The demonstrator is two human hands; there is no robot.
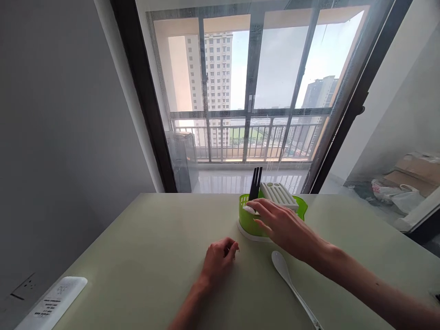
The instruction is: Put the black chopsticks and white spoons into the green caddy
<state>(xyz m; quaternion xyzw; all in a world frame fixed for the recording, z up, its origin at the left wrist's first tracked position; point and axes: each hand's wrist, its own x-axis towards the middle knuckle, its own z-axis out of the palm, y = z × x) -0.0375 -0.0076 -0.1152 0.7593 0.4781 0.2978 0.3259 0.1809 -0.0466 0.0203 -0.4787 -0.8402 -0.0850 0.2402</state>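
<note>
A glazed window (pixel 249 68) with dark frames is filling the upper middle of the frame. A pale table (pixel 147 256) is occupying the lower half. On its far edge, just right of centre, a green utensil holder (pixel 246 223) on a white base is standing upright, with a white slotted rack (pixel 277 195) showing at its upper right. A white strip-shaped object (pixel 51 302) bearing dark print is lying at the lower left.

The right hand (pixel 277 224), right of centre, is reaching over the holder, fingers extended and thumb apart. The left hand (pixel 222 256) is resting on the table at lower centre, loosely curled; whether thumb and fingers are touching cannot be told. A long white spoon (pixel 290 282) is lying at lower right of centre, near the right forearm. Black chopsticks (pixel 255 183) are standing in the holder. A small white piece (pixel 249 209) is showing just beneath the right fingertips; whether they are pinching it cannot be told.
</note>
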